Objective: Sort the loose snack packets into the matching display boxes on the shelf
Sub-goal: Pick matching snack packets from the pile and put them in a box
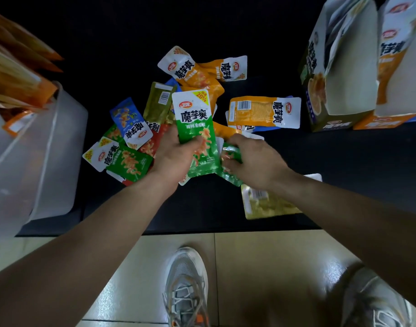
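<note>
A pile of loose snack packets lies on the black shelf (343,161). My left hand (174,156) grips an upright green packet (195,119) by its lower part. Just right of it, my right hand (254,161) pinches a second green packet (230,154) low in the pile. Orange packets (263,112) lie behind and to the right, a blue packet (129,119) and another green packet (127,161) to the left. An olive packet (268,204) lies under my right forearm. Two display boxes stand at the back right, one olive-green (329,123) and one orange (381,121).
A clear plastic bin (49,149) holding orange bags (18,74) stands at the left on the shelf. The shelf's front edge runs below my forearms. Below it are a tiled floor and my grey shoes (188,286).
</note>
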### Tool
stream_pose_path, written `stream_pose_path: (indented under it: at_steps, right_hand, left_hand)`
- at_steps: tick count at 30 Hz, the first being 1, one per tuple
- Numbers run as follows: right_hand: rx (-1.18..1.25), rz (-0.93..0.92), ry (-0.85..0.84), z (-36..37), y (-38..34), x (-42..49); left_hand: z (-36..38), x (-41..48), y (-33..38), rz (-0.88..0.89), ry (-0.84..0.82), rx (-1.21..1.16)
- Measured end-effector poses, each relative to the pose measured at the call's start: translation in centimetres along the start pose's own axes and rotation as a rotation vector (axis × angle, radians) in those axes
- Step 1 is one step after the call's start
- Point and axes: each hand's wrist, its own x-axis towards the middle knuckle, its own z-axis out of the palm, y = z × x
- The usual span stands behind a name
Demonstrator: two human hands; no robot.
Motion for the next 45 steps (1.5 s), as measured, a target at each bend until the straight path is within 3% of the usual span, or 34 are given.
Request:
stream_pose_path:
  at_steps: [3,7,10,14,17,21,27,31,36,38,41,43,45]
  right_hand:
    - [0.164,0.108,0.001,-1.9,1.4,-0.4]
    - [0.468,0.231,0.153,-3.7,3.9,-0.8]
    - [0.781,0.193,0.079,-3.8,3.7,-1.5]
    - [0.894,0.195,0.001,-2.1,2.0,-2.1]
    - [0.828,0.26,0.035,-1.0,0.2,-2.3]
    - [0.577,0.23,0.031,-0.6,-1.8,-2.9]
    - [0.333,0.1,-0.194,1.1,-3.2,-4.3]
    - [0.14,-0.084,-0.243,3.1,-6.2,-2.6]
    - [0.036,-0.234,-0.162,5.2,-9.5,0.6]
    - [0.033,-0.204,-0.052,5.3,-9.5,1.3]
    - [0.008,-0.151,-0.025,5.2,-8.4,1.8]
    - [-0.006,-0.117,-0.036,5.4,-7.7,1.7]
    - [-0.071,-0.085,-0.019,5.8,-7.7,1.3]
  left_hand:
    - [-0.8,0.5,-0.5,-0.035,0.026,0.01]
    - [-1.5,0.2,-1.0,-0.086,0.023,-0.026]
    - [-0.5,-0.5,-0.4,-0.09,-0.027,-0.076]
    - [1.5,-1.9,0.3,-0.195,-0.101,-0.361]
    - [2.3,-2.6,0.6,-0.283,-0.095,-0.4]
    - [0.4,-3.5,-0.1,-0.159,-0.171,-0.238]
    - [-9.3,-2.9,-5.0,-0.203,0.295,-0.136]
    - [-12.7,-2.8,-7.8,-0.163,0.392,0.024]
    - [-11.6,-3.5,-7.5,-0.144,0.235,0.139]
    - [-10.8,-4.1,-7.5,-0.121,0.137,0.197]
    - [-9.9,-5.0,-7.9,-0.083,-0.014,0.174]
    - [-9.8,-5.2,-8.1,-0.075,-0.009,0.126]
    - [-10.3,-5.0,-7.9,-0.104,0.105,0.009]
